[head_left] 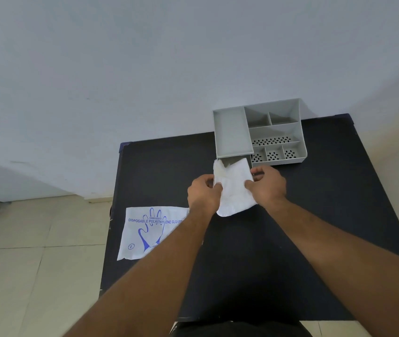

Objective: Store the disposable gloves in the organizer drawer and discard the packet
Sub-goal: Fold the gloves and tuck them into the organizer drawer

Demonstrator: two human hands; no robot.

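The gloves (233,188) are out of the packet (149,229), so that part looks done. The packet lies flat near the left edge of the black table (315,227), and it has not been thrown away yet. The gloves are a folded white stack, held up just in front of the gray organizer (276,132). The drawer (237,162) under the organizer's left side is pulled out a little, and the top of the stack is right at its opening. It looks like the gloves are not inside yet. So what is left is to push them in, shut the drawer, and toss the packet. Both arms reach forward over the table. The left hand (203,193) pinches the left side of the stack with bent fingers. The right hand (267,184) pinches the right side the same way, close to the drawer front.
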